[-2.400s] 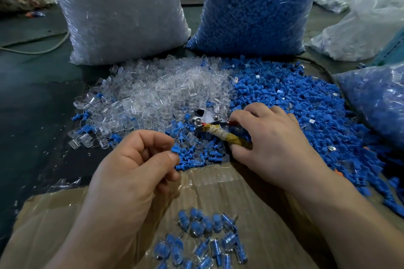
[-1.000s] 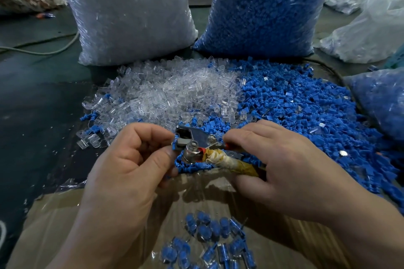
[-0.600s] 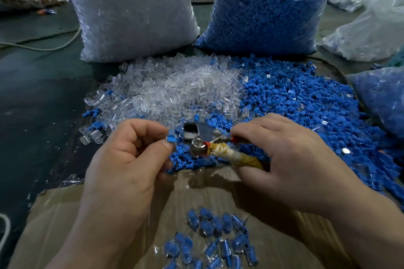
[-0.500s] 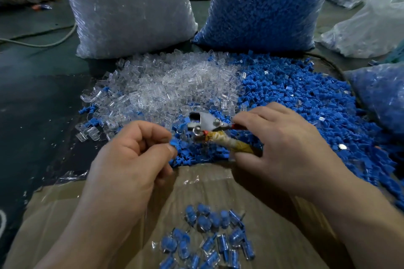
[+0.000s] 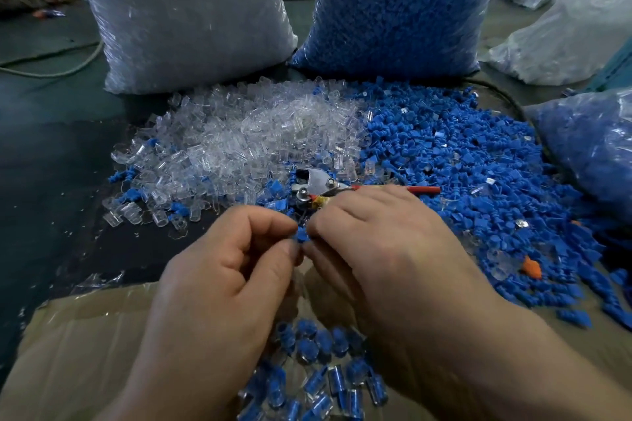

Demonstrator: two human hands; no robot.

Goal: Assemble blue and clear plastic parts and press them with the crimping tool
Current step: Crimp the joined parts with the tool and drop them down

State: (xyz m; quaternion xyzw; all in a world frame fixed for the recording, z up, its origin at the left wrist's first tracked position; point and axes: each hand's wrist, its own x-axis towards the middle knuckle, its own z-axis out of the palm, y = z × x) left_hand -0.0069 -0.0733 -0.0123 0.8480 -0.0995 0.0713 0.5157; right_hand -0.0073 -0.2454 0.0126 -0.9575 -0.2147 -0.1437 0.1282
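head view. left hand (image 5: 232, 270) enters from lower left, back up, fingers curled; thumb & index tips pinch a blue part (image 5: 301, 236) at centre frame. right hand (image 5: 386, 249) enters from lower right, back up, wrist angled inward; its thumb & index tips close on the same blue part from the other side, so both hands meet there. whether a clear piece sits on the part: cannot tell. crimping tool (image 5: 316, 183) lies on the loose parts just beyond the right knuckles, metal head to the left, red handle sticking out right; taped handle runs under the hand, contact unclear. clear parts pile (image 5: 246, 140) behind-left, blue parts pile (image 5: 461, 161) behind-right, edges mixed. assembled pieces (image 5: 318, 372) lie on cardboard (image 5: 85, 335) below the hands. at back stand a clear bag (image 5: 184, 10) & a blue bag (image 5: 400, 3).
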